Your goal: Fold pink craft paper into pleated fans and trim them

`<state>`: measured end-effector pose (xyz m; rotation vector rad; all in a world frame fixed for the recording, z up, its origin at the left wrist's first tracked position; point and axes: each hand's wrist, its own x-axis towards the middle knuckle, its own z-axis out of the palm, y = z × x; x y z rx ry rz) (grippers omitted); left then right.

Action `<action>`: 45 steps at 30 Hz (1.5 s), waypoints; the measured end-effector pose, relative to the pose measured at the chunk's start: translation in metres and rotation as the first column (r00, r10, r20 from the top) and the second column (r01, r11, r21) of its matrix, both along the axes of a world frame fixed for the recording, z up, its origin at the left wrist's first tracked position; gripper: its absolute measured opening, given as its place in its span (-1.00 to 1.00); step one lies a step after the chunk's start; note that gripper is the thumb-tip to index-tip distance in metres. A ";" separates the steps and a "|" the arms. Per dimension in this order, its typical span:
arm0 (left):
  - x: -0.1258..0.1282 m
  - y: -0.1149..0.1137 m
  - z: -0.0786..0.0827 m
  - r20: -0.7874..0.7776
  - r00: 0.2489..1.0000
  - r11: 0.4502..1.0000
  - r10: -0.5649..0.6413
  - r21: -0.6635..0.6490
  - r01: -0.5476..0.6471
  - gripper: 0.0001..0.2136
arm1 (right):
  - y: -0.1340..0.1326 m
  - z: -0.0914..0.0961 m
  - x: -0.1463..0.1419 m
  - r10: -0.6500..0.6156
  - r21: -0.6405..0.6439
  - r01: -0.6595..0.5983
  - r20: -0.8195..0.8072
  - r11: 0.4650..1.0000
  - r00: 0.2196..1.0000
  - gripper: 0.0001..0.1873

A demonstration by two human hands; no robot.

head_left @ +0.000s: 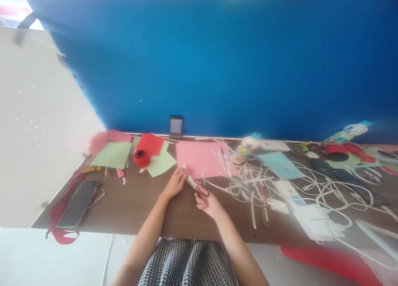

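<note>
My right hand (209, 202) is closed on the handles of a pair of scissors (195, 185), whose blades point up and left. My left hand (175, 181) pinches a small folded pink paper piece (185, 168) right at the blade tips. Both hands rest on the brown table (130, 207) just below a pink paper sheet (200, 158). A pen (223, 156) lies on that sheet.
Left lie green sheets (112, 154), red paper with a red tape roll (141, 158), a pink paper fan (105, 139), a phone (78, 203). A second phone (175, 126) leans on the blue wall. Right: glue bottle (247, 145), paper strips, white cables, a power strip (303, 209).
</note>
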<state>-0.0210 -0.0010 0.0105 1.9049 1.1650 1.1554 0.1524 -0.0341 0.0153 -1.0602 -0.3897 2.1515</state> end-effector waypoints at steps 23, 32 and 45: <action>-0.010 0.006 -0.007 0.133 0.956 0.957 0.261 -0.168 -0.237 -0.72 | -0.015 -0.001 0.014 0.024 0.160 -0.027 0.017 0.987 1.000 -0.67; -0.064 0.036 0.013 -0.227 0.813 0.838 0.536 0.026 -0.545 -0.73 | -0.012 0.004 0.048 -0.202 0.372 0.057 0.361 0.926 0.910 -0.63; 0.005 -0.004 0.008 -0.515 0.820 0.947 0.249 -0.049 -0.318 -0.73 | -0.018 -0.005 0.103 -0.461 0.423 -0.385 0.887 0.820 -0.007 -0.69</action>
